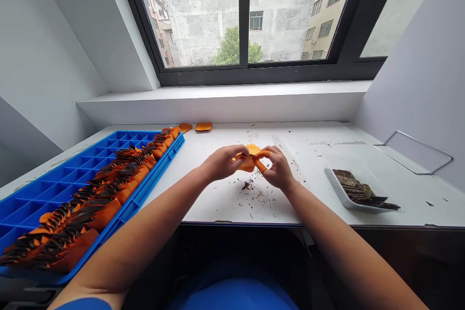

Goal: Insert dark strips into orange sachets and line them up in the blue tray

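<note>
My left hand (222, 161) and my right hand (278, 168) meet above the middle of the white table (312, 155), both pinched on one orange pouch (250, 155). A thin dark strip pokes out between the fingers at the pouch's mouth. The fingertips of my right hand wear orange finger covers. Dark crumbs (254, 193) lie scattered on the table under the hands.
A blue compartment tray (54, 189) at the left holds a long row of orange pouches (101, 193) with dark strips sticking out. A white dish (341, 191) of dark strips sits at the right. Two orange pouches (196, 127) lie near the window sill. A clear plastic stand (414, 152) is far right.
</note>
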`<action>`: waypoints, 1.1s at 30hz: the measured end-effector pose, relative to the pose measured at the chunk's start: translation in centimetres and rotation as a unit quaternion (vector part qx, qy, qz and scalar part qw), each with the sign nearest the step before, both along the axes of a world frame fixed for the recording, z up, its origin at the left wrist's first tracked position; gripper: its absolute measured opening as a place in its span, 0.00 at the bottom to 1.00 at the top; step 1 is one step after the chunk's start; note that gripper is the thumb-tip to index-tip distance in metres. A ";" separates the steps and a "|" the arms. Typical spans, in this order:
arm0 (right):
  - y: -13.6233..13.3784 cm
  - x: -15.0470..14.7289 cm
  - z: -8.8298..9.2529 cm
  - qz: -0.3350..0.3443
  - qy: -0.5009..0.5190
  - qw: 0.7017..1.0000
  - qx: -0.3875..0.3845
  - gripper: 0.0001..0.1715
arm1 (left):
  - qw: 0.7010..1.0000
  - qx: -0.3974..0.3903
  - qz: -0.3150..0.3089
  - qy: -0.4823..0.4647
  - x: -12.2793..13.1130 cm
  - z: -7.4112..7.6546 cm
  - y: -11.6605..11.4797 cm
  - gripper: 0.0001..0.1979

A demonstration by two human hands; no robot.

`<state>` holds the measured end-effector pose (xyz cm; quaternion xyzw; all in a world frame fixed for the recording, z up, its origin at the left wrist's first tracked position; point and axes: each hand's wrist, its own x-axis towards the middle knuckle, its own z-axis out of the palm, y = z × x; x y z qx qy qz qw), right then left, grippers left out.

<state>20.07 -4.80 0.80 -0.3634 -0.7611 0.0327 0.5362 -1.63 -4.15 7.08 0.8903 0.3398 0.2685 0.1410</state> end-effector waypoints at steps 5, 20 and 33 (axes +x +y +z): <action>0.1 0.0 -0.1 0.008 0.002 1.000 0.005 0.03 | 0.999 -0.008 0.000 0.039 -0.3 -0.4 -0.2 0.06; 0.1 0.0 -0.3 0.030 0.008 1.000 0.001 0.02 | 0.998 0.018 0.014 -0.051 -0.5 -1.4 0.5 0.04; 0.2 -0.1 -0.4 0.064 0.011 0.998 0.021 0.03 | 0.984 -0.070 0.046 -0.159 0.4 -3.5 -0.1 0.07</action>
